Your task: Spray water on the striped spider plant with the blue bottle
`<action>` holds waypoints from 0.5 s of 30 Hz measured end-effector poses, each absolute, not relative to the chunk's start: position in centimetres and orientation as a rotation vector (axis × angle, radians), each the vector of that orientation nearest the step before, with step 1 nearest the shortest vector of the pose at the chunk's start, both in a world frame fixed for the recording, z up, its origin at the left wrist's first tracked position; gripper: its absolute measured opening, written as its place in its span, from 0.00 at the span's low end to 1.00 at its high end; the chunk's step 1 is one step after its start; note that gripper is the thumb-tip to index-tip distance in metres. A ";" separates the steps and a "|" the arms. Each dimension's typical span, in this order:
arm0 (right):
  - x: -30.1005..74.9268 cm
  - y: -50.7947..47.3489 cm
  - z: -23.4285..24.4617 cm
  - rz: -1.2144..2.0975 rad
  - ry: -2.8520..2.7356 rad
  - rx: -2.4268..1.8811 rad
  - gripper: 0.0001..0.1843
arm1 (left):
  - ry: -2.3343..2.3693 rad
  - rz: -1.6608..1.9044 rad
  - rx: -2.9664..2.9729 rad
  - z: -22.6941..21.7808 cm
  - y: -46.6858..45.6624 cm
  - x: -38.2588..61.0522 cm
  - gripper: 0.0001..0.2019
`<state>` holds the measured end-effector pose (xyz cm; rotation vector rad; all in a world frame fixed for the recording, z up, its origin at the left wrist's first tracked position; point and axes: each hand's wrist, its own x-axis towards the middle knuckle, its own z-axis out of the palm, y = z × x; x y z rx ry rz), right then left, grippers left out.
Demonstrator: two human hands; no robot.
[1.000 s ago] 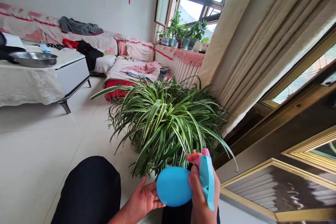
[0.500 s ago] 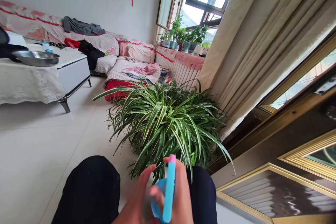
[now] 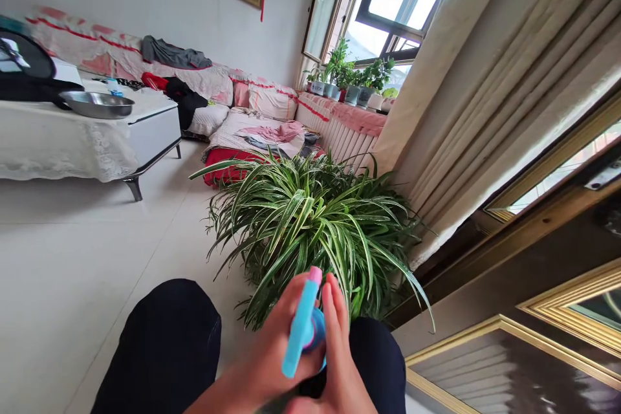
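Note:
A small blue spray bottle (image 3: 301, 328) with a pink tip sits between both my hands at the bottom centre, above my dark-trousered knees (image 3: 165, 343). My left hand (image 3: 272, 352) wraps round the bottle from the left, fingers curled. My right hand (image 3: 339, 349) presses against its right side with fingers laid along the sprayer head. The pink tip points toward a large spider plant (image 3: 310, 220) with striped green leaves, standing on the floor just ahead. The bottle's body is mostly hidden by my fingers.
Beige curtains (image 3: 475, 90) and a dark gold-trimmed door frame (image 3: 533, 272) fill the right. A low white table (image 3: 87, 136) with a metal bowl (image 3: 97, 103) stands at left. Cushioned seating with clothes runs along the far wall. Potted plants (image 3: 349, 74) line the windowsill.
The bottle has turned from sideways to edge-on and moved left. My left hand went from open under it to wrapped round it. The view shifted slightly.

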<state>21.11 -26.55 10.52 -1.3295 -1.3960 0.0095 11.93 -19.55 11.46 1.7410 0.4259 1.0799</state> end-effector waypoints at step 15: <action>15.7 -22.5 2.6 1.553 -0.252 -0.530 0.35 | 0.680 1.068 1.694 13.2 -18.2 4.9 0.34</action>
